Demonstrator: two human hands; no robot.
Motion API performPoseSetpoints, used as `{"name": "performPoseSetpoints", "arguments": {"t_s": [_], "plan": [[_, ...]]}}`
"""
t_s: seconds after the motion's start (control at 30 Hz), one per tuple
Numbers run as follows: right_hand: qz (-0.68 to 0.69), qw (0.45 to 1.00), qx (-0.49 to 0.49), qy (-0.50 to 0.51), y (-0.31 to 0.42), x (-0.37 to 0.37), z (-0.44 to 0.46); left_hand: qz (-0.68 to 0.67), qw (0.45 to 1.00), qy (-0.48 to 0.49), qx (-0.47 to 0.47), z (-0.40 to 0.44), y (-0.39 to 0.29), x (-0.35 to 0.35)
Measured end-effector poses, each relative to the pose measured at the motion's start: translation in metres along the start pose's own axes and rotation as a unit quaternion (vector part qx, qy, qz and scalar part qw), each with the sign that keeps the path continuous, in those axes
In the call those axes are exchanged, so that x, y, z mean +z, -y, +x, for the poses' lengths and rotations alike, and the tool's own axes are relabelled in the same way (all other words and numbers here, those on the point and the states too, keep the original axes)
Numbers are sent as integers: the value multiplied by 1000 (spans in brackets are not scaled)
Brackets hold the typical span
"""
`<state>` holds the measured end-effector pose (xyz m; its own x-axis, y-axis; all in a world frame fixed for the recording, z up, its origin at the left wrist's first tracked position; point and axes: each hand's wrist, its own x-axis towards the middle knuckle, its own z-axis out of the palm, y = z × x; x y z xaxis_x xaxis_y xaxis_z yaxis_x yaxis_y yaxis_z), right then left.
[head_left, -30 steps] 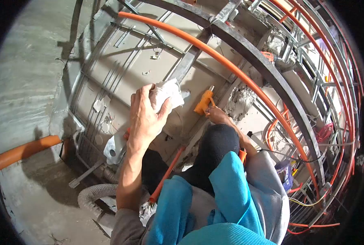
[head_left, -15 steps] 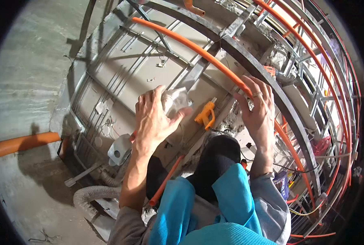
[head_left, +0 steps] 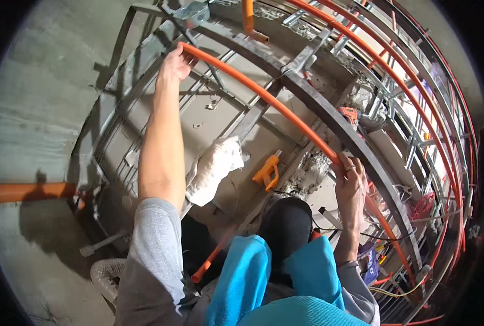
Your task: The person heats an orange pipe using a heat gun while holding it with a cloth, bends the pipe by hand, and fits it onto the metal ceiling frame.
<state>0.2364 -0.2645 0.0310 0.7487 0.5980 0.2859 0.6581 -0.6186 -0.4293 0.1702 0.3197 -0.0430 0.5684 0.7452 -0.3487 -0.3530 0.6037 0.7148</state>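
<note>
A long orange pipe [head_left: 269, 98] runs in a curve from the upper left to the lower right. At its upper left end, my left hand [head_left: 175, 66] is closed around it with the arm stretched out. Farther down the pipe, my right hand [head_left: 351, 182] grips it, with the thumb on the near side. Just beyond the pipe and roughly along it lies a dark metal bar [head_left: 320, 100]. Below the pipe, beside my left forearm, is a crumpled white cloth or bag [head_left: 214, 171].
A yellow-orange pistol-shaped tool [head_left: 266, 171] lies on the floor in front of my knees. An orange drill [head_left: 349, 114] sits beyond the dark bar. Metal framing and more orange pipes [head_left: 416, 89] fill the right side. A ribbed hose [head_left: 107, 277] lies at lower left.
My left hand has moved up and away to the pipe's far end and closed on it. My right hand, loosely over the pipe before, has moved down along it and now grips it.
</note>
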Motion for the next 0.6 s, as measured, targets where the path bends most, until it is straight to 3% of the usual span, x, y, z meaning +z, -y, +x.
{"name": "performPoseSetpoints", "arguments": {"t_s": [0.6], "plan": [[39,996,-55,-53,-8,3,-5,69,997,22,25,-2,-19,41]]}}
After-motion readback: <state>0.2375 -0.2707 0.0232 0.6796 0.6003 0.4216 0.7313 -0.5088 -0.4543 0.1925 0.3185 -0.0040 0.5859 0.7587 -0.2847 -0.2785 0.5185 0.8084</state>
